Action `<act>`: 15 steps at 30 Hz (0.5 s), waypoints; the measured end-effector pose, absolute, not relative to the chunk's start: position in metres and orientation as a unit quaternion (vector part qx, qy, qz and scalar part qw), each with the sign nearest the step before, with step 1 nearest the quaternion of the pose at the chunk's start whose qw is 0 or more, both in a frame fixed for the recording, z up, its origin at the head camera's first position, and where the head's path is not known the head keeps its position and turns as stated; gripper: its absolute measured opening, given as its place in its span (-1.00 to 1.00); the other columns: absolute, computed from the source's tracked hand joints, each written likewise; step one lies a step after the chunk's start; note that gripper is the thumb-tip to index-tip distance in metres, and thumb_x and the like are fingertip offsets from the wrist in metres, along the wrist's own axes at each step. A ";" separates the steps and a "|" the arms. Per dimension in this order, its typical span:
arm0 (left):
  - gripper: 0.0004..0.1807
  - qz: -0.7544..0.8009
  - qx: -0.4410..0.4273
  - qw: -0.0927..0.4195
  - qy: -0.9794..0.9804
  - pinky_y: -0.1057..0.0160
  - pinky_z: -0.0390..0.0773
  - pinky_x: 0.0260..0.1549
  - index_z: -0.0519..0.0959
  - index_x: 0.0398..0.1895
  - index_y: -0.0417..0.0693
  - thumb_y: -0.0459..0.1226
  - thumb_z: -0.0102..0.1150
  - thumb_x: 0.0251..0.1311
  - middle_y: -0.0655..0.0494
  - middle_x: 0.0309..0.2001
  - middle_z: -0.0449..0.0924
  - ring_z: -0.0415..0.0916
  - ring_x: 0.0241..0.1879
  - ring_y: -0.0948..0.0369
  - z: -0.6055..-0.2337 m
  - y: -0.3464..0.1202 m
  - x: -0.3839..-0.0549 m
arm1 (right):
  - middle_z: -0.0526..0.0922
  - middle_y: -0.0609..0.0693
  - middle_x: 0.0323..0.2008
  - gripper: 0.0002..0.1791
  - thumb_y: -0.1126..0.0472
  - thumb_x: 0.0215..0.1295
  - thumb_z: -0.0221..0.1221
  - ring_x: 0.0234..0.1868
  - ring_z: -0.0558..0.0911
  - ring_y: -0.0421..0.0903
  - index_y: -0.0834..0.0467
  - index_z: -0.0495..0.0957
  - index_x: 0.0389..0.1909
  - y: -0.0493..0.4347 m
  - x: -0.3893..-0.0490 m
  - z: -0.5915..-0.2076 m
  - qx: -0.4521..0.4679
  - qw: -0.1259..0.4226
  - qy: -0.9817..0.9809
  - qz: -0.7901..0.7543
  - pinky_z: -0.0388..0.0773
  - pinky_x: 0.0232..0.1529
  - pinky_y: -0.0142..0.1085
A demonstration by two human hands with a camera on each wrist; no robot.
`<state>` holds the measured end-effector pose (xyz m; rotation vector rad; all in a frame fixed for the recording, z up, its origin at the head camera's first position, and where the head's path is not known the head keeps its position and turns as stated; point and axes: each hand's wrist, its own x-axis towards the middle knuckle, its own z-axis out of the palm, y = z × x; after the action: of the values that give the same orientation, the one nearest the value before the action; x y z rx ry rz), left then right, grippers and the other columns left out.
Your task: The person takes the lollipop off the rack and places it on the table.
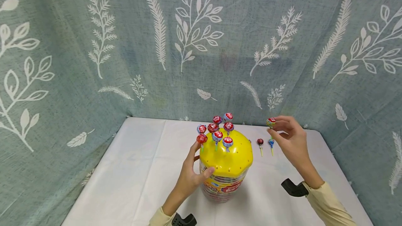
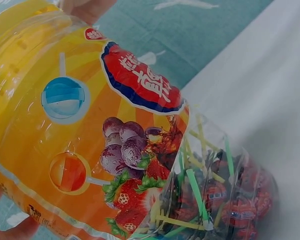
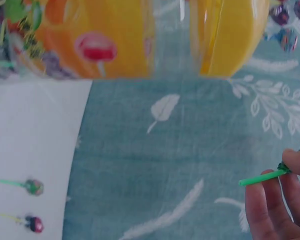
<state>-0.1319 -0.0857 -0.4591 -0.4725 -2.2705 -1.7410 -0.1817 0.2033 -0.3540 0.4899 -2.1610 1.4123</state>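
A clear plastic candy jar with a yellow lid stands upright on the table. My left hand grips it at the lid's left side, thumb at the front edge and fingers round the back. Several wrapped lollipops stick up from holes in the lid. To the right of the jar, my right hand pinches a lollipop with a red and green wrapper. Its green stick points away from the fingers in the right wrist view. More lollipops fill the jar's bottom.
Beneath the right hand, a dark red lollipop and a blue lollipop lie on the white tablecloth. A grey-green leaf-patterned curtain hangs behind the table and along both sides.
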 end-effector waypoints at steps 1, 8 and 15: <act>-0.08 -0.597 -0.161 0.120 -0.777 -0.16 0.32 0.12 0.01 0.47 0.17 0.07 0.17 0.04 0.16 0.39 0.15 0.13 0.33 0.10 -0.459 -0.086 -0.132 | 0.59 0.24 -0.33 -0.57 0.58 0.02 0.26 -0.35 0.60 -0.21 0.35 0.48 -0.03 0.208 -0.185 -0.358 0.177 0.253 -0.797 0.519 0.55 -0.41 -0.51; -0.07 -0.598 -0.159 0.121 -0.777 -0.15 0.32 0.13 0.00 0.47 0.15 0.07 0.18 0.03 0.14 0.39 0.14 0.13 0.33 0.09 -0.459 -0.086 -0.131 | 0.60 0.17 -0.34 -0.54 0.52 0.04 0.28 -0.34 0.59 -0.26 0.28 0.48 0.02 0.234 -0.199 -0.379 0.159 0.248 -0.814 0.500 0.52 -0.46 -0.52; -0.07 -0.599 -0.157 0.118 -0.777 -0.14 0.31 0.14 0.00 0.47 0.16 0.07 0.18 0.04 0.15 0.40 0.13 0.12 0.34 0.10 -0.460 -0.086 -0.131 | 0.57 0.30 -0.33 -0.59 0.53 0.08 0.25 -0.37 0.59 -0.22 0.36 0.46 -0.01 0.239 -0.189 -0.372 0.134 0.244 -0.832 0.480 0.49 -0.47 -0.56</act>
<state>-0.1314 -0.0855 -0.4599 -0.4604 -2.2721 -1.7514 -0.1892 0.2392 -0.3716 0.3668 -2.2718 1.3099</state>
